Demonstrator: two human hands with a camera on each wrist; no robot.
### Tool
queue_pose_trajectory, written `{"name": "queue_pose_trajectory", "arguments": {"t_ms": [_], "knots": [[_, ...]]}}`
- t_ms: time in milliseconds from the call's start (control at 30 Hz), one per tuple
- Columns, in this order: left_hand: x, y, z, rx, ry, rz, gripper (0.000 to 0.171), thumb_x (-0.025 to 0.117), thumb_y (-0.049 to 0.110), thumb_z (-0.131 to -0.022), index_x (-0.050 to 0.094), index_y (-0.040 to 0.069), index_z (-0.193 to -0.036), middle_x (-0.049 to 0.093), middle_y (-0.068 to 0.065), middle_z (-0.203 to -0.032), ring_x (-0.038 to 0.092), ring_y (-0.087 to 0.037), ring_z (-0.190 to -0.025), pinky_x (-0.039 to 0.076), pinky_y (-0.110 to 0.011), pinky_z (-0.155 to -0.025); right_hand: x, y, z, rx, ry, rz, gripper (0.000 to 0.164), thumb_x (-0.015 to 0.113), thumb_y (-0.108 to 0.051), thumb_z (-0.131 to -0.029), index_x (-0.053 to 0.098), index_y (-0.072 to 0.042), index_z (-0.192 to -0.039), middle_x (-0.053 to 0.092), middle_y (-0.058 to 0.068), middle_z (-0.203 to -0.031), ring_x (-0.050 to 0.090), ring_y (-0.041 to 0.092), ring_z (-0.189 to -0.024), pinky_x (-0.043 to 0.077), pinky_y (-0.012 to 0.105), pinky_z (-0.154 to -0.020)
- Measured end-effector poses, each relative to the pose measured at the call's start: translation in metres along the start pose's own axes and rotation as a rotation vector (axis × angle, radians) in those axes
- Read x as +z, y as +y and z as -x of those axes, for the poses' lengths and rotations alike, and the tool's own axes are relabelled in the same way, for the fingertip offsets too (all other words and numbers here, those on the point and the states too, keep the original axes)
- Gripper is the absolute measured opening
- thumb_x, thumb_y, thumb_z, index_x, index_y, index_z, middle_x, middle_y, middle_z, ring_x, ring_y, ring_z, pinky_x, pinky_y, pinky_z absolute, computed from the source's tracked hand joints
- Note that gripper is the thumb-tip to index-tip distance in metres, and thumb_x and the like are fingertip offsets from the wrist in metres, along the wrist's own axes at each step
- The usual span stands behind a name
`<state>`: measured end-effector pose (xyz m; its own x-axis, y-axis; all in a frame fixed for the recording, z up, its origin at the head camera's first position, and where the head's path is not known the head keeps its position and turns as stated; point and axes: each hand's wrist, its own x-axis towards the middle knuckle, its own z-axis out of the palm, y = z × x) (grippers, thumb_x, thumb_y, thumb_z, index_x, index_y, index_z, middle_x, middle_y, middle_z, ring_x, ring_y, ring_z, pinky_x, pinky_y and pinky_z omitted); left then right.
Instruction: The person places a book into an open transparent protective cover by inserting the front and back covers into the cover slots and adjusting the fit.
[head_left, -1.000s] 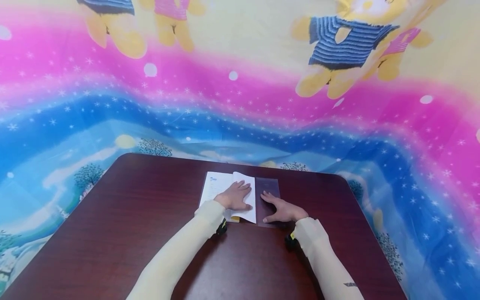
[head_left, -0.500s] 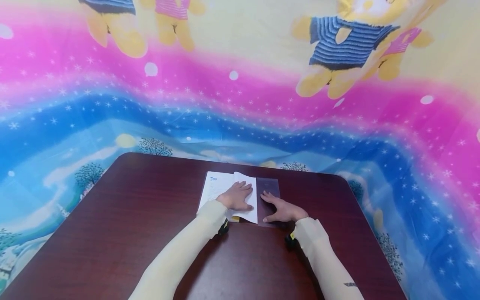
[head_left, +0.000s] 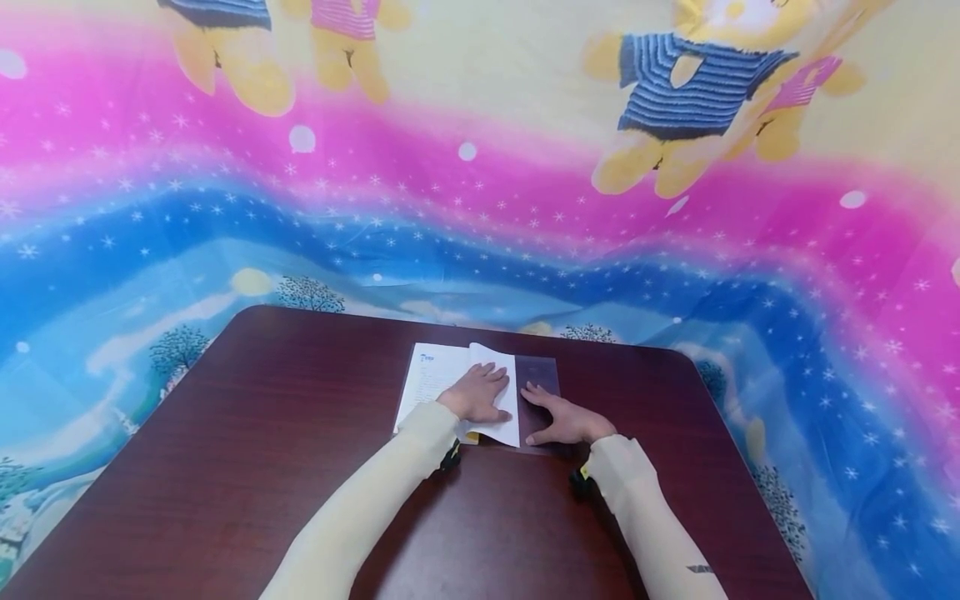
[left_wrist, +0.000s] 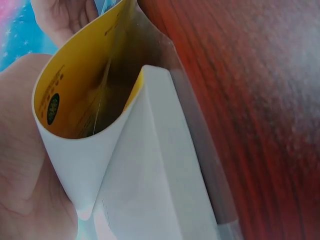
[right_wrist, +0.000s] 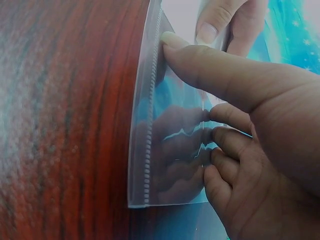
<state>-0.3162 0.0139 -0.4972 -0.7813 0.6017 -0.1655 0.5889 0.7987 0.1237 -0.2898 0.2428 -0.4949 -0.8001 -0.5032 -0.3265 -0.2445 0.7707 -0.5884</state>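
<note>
In the head view my left hand (head_left: 476, 393) lies with spread fingers on the white outer side of a bent-over book cover (head_left: 506, 429). The left wrist view shows that cover (left_wrist: 75, 155) curling in a loop, its yellow inside (left_wrist: 75, 85) bearing a dark oval mark. Under it is the white book (left_wrist: 150, 150), with blue print at the top left of its page (head_left: 431, 375) in the head view. A clear plastic book sleeve (head_left: 540, 371) reaches out to the right. My right hand (head_left: 566, 419) touches it with spread thumb and fingers; the thumb (right_wrist: 215, 72) lies near its seamed edge (right_wrist: 148, 145).
A dark red-brown wooden table (head_left: 300, 467) carries the book. Behind it hangs a cloth (head_left: 465, 208) printed with bears and snowflakes. A black strap device (head_left: 450, 457) sits at the left wrist, another device (head_left: 579, 482) at the right.
My left hand has slid slightly right, and the cover's free edge has shifted right with it over the plastic sleeve. The right hand has stayed in place.
</note>
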Motion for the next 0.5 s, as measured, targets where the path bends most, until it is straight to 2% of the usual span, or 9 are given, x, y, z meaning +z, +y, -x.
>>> {"name": "queue_pose_trajectory", "arguments": {"t_ms": [300,500], "knots": [[0.002,0.009,-0.007,0.020,0.041,-0.075,0.078,0.055,0.057,-0.098,0.038,0.010,-0.158,0.031,-0.005,-0.166,0.022,-0.025,-0.156,0.015,-0.039,-0.128,0.000,0.001,-0.001,-0.023,0.005,0.002,0.094,0.081,-0.030,-0.088,0.026,-0.015,-0.163,0.010,0.016,-0.171,0.010,0.040,-0.156,0.025,0.061,-0.120],[0.003,0.013,-0.010,0.007,0.050,-0.063,0.079,0.057,0.056,-0.096,0.039,0.009,-0.157,0.032,-0.005,-0.166,0.022,-0.025,-0.156,0.015,-0.039,-0.128,0.000,0.002,-0.001,-0.025,0.006,0.005,0.094,0.081,-0.030,-0.088,0.027,-0.014,-0.163,0.011,0.016,-0.171,0.010,0.039,-0.157,0.026,0.060,-0.121]]}}
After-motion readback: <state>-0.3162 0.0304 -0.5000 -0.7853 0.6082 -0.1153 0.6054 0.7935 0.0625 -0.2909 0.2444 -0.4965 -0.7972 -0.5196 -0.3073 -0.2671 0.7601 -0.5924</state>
